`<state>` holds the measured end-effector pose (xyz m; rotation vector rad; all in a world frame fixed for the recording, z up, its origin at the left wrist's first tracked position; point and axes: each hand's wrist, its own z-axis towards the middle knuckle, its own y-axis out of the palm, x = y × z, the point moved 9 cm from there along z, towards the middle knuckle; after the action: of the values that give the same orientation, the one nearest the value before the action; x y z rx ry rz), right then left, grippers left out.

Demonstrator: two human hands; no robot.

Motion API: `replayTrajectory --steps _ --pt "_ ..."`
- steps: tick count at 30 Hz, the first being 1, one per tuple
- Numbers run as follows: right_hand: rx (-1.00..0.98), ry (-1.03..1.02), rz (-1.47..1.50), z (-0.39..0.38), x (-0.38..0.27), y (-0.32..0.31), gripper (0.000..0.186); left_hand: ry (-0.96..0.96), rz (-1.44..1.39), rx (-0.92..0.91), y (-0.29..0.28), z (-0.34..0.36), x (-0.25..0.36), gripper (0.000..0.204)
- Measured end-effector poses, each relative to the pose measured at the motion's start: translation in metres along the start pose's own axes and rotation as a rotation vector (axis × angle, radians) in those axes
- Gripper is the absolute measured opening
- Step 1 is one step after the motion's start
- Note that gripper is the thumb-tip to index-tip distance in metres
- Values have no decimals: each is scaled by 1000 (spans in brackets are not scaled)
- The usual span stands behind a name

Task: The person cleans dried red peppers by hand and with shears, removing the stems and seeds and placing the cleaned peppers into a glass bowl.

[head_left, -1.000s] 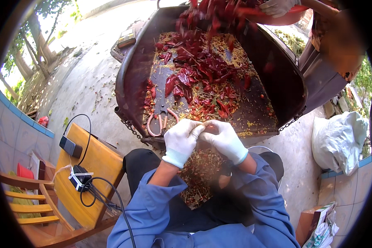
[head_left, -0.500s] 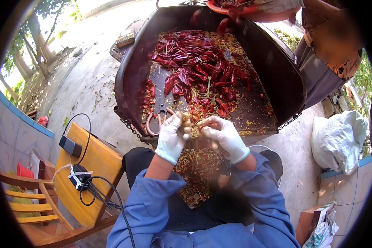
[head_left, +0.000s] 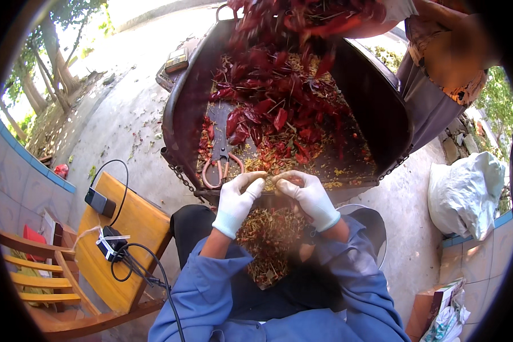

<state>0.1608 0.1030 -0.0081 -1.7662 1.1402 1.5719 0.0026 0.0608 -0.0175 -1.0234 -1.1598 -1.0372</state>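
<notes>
Above the near edge of a dark metal cart (head_left: 179, 102), my left hand (head_left: 239, 199) and my right hand (head_left: 310, 196) face each other in white gloves. Both are closed in a pinch, fingertips nearly meeting; anything between them is too small to make out. Scissors (head_left: 223, 165) with pinkish handles lie on the cart bed just beyond my left hand. Farther in is a heap of dried red chillies (head_left: 279, 118) amid loose yellow seeds. More chillies tumble from above, blurred, beside another person's gloved hand (head_left: 400, 9). Below my hands, stems and scraps (head_left: 271, 233) are piled between my knees.
At left, a wooden chair (head_left: 45, 282) and a yellow wooden stool (head_left: 134, 208) carry black boxes with cables. A cable runs down over my left sleeve. A white sack (head_left: 467, 191) stands at right. Chains (head_left: 179, 174) hang at the cart's corners.
The other person's load of chillies has spilled out over the heap. My hands have come slightly lower and nearer each other, uncovering the scissor handles.
</notes>
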Motion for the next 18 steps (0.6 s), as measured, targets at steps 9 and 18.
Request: replayTrajectory --steps 9,18 --pt "70 42 33 -14 11 0 25 79 149 114 -11 1 -10 29" --pt "285 8 147 14 34 -41 19 257 693 58 8 29 5 39"
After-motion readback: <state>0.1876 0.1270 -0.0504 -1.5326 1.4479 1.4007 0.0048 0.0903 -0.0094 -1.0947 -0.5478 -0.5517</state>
